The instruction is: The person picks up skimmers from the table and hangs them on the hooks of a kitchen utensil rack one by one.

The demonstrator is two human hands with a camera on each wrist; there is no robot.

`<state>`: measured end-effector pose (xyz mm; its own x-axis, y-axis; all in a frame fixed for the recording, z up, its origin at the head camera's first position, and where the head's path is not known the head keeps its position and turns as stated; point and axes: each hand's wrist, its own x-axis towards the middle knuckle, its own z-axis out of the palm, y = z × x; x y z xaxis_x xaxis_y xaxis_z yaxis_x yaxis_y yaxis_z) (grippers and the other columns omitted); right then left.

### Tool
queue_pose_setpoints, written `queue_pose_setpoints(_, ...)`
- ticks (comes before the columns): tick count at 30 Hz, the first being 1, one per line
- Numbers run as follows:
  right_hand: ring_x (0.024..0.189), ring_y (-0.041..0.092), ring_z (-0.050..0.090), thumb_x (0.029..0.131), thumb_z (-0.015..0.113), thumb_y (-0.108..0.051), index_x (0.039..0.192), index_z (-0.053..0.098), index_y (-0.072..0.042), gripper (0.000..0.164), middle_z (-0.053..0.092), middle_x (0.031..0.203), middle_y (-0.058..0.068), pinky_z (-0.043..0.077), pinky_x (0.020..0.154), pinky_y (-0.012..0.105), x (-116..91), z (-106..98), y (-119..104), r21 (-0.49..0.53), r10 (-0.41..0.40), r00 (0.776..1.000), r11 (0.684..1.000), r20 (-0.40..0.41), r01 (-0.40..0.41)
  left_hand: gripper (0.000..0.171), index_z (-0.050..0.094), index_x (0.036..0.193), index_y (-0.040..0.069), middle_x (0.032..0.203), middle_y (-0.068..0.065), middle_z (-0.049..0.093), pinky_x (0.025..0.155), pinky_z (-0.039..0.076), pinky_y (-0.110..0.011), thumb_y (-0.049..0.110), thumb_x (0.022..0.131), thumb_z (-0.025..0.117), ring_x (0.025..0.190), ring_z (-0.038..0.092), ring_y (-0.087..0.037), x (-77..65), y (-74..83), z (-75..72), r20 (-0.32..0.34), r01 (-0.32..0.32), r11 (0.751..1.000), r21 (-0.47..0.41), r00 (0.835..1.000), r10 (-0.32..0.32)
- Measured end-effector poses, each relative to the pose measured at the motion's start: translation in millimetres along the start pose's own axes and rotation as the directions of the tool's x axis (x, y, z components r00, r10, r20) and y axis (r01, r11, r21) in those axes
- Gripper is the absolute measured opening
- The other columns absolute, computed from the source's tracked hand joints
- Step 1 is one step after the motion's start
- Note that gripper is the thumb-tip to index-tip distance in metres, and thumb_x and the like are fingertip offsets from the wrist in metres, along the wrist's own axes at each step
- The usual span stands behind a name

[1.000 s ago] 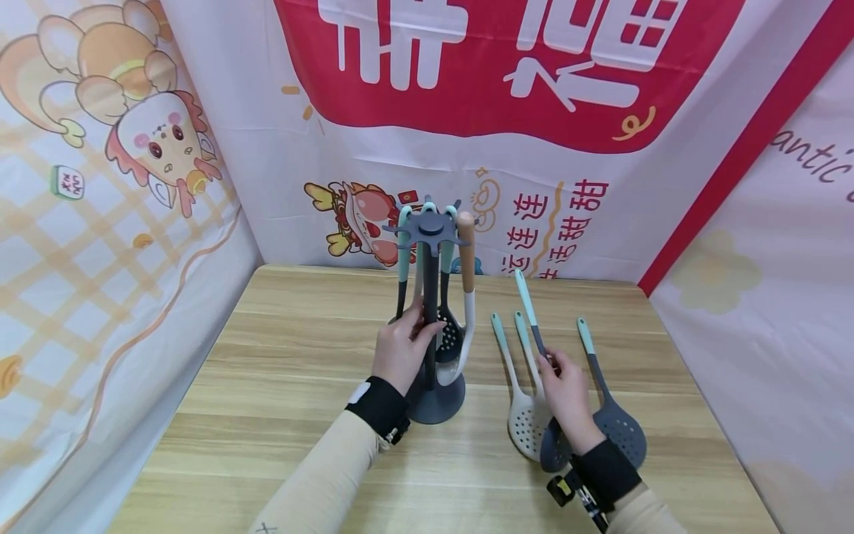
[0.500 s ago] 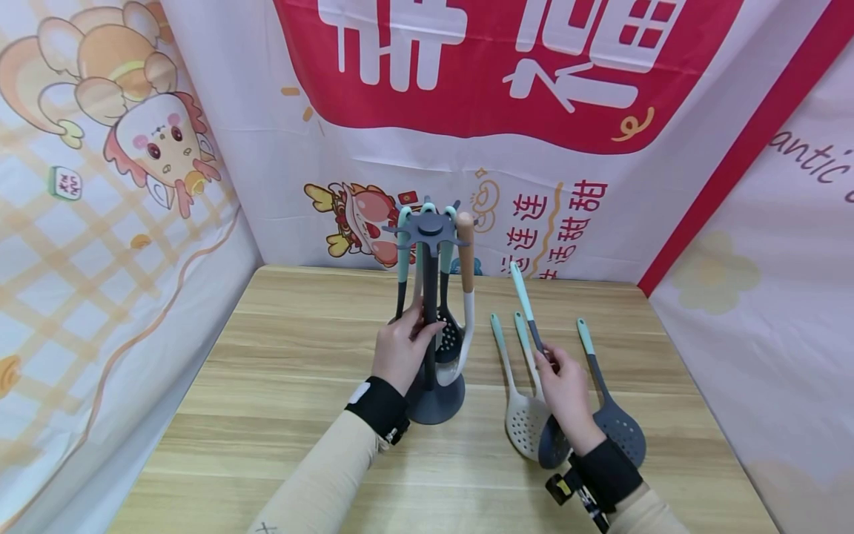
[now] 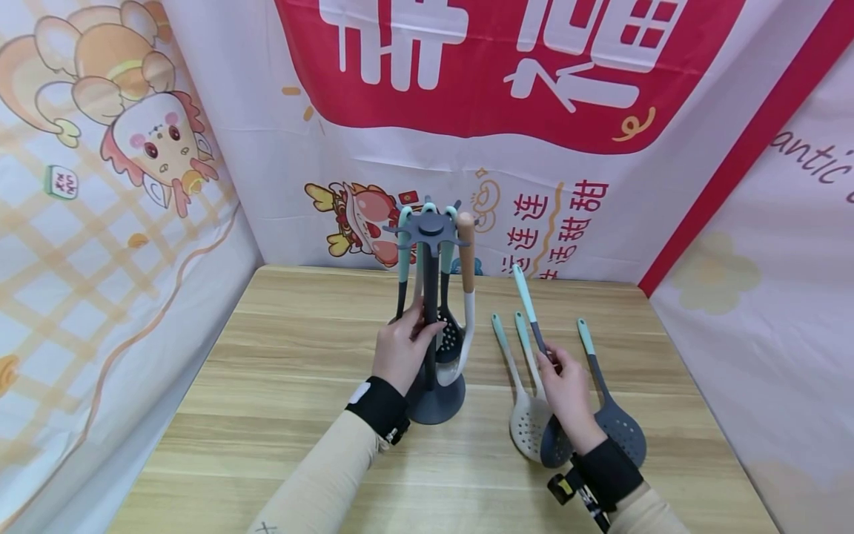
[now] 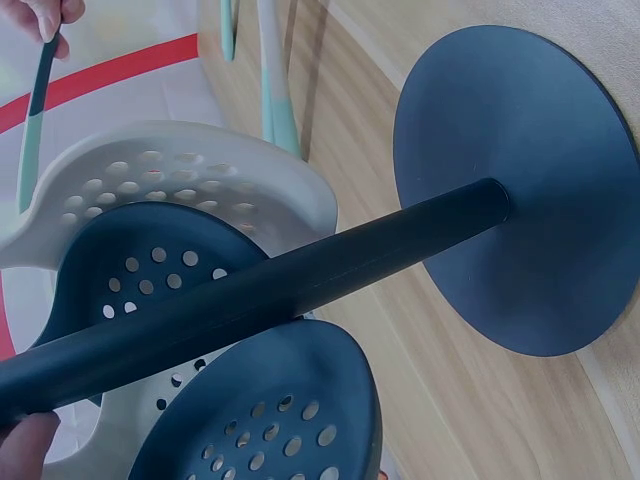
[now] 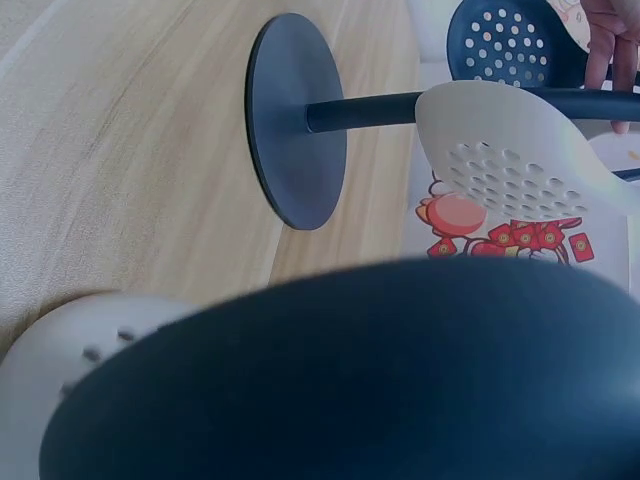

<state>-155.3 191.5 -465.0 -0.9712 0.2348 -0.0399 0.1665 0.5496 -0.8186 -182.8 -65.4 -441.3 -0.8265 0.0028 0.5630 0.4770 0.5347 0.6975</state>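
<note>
My left hand (image 3: 400,348) grips the pole of a dark blue utensil stand (image 3: 437,404), its thumb wrapped against the near side. Several utensils hang around this pole, among them a dark perforated skimmer (image 4: 180,270), a pale perforated skimmer (image 5: 500,150) and a white one with a wooden handle (image 3: 466,256). To the right, my right hand (image 3: 565,389) pinches the dark shaft of a dark blue cooking spoon (image 3: 525,293). Its mint handle tilts up and away; the smooth, unperforated head fills the lower right wrist view, partly covered by the hand in the head view.
Beside the right hand lie two pale utensils with mint handles, one a perforated skimmer (image 3: 527,423); the other's head is mostly hidden. Farther right lies a dark perforated turner (image 3: 620,430). Printed cloth walls (image 3: 293,163) border the wooden table (image 3: 267,356) at the back and sides.
The cooking spoon has wobbled slightly, its handle end shifting left and then a little back right. The pale skimmer beside it shifted slightly too. My left hand and the stand stay put.
</note>
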Motion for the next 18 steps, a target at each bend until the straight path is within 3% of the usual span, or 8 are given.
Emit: queue_pose_setpoints(18, 0.084, 0.021, 0.054, 0.105, 0.048, -0.018, 0.138, 0.054, 0.000, 0.038, 0.063, 0.111, 0.020, 0.043, 0.061, 0.023, -1.1, -1.8, -7.2, 0.004, -0.008, 1.000, 1.000, -0.013, 0.008, 0.035, 0.065, 0.122, 0.006, 0.099, -0.010, 0.076, 0.079, 0.061, -0.030, 0.018, 0.089, 0.073, 0.089, 0.075, -0.022, 0.6, 1.1, -0.3, 0.003, 0.020, 1.000, 0.010, 1.000, -0.020)
